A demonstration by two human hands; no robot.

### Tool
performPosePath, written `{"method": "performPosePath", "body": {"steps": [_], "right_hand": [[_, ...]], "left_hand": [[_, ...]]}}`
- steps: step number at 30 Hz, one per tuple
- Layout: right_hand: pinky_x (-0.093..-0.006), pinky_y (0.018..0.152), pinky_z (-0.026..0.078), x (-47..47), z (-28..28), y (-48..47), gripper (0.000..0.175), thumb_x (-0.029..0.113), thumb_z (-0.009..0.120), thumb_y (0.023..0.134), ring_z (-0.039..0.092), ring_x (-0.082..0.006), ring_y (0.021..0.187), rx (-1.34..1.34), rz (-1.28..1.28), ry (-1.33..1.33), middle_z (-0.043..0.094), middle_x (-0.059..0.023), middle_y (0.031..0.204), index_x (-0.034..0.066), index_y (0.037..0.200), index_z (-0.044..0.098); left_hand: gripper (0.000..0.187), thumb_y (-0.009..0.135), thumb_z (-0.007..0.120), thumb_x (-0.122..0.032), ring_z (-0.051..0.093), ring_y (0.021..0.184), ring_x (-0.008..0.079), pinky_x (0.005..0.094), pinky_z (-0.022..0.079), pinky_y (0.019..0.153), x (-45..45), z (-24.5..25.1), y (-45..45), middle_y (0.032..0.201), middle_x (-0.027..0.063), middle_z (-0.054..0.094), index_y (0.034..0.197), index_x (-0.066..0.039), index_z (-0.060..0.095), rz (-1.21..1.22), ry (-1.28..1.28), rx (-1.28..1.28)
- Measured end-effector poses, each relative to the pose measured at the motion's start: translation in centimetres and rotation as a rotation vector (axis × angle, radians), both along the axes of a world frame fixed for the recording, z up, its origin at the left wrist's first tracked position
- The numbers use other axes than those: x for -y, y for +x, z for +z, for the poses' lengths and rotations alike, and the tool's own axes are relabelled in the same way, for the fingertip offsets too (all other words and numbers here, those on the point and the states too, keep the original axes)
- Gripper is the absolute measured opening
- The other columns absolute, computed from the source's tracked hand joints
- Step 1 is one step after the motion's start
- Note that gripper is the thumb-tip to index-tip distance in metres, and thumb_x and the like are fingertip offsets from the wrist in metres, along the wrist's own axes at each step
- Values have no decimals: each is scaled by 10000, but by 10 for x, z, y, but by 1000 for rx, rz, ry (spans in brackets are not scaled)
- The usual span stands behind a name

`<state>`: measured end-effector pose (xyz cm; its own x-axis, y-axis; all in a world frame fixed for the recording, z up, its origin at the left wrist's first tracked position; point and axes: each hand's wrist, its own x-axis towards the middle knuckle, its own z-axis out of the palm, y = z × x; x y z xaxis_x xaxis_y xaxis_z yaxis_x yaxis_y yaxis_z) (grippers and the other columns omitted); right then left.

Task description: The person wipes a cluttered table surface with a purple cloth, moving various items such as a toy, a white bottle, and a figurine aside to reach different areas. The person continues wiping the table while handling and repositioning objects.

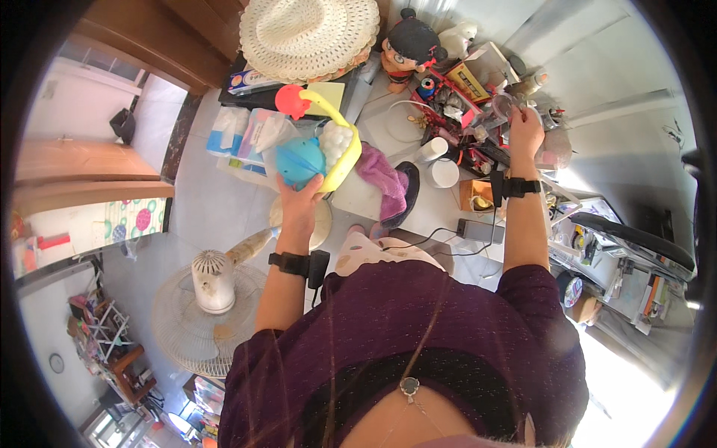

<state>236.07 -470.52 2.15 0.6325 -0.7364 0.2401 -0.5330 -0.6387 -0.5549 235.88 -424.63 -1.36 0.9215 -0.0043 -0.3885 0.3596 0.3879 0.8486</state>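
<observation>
My left hand holds a yellow plastic basket by its lower edge, with a blue toy against the fingers. White rounded pieces lie in the basket, and a red toy piece is at the end of its handle. My right hand reaches to the cluttered far right of the table, its fingers pinched at the rim of a clear plastic cup. A purple cloth lies partly over a dark oval item between the hands.
A woven hat lies at the back left, beside a black-haired figurine. White cylindrical containers and an orange box stand near a phone with cables. An electric fan stands at the lower left.
</observation>
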Motion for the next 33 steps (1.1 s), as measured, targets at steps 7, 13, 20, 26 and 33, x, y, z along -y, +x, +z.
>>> {"method": "performPosePath", "body": {"steps": [7,13,20,26,33], "right_hand": [[-357,627,513,-96,-29,-66,148,44,657,871,630,-268,681,423,274,-265,657,-111,822,39,1018,665],[-482,1078,396,-234,-112,-100,575,159,695,810,415,-368,1342,-190,955,-49,421,-140,1483,127,1358,524],[-470,1151,309,-260,-172,46,534,147,506,930,317,-372,1415,-284,792,-130,333,-165,1548,68,1452,426],[-462,1140,309,-212,-175,130,521,97,504,885,353,-384,1364,-109,501,-163,424,-187,1443,-1,1395,459],[-449,1120,341,-254,-164,22,524,66,529,841,372,-374,1350,-422,719,-192,416,-155,1445,71,1365,516]], "left_hand": [[767,867,682,24,534,1194,273,476,550,911,-7,6,1,1375,99,413,1475,-152,249,-16,34,25],[842,840,710,-2,540,1160,218,387,514,836,-19,5,-2,1330,56,469,1497,-209,227,7,21,8],[854,833,699,4,521,1170,217,383,515,878,-28,9,-10,1354,62,445,1504,-203,214,31,65,-76],[861,828,688,26,520,1192,235,407,523,930,-38,18,-14,1361,70,437,1506,-194,204,20,78,-94],[822,839,661,60,513,1218,245,427,519,947,-40,16,-9,1363,82,439,1492,-175,221,43,35,-100]]}}
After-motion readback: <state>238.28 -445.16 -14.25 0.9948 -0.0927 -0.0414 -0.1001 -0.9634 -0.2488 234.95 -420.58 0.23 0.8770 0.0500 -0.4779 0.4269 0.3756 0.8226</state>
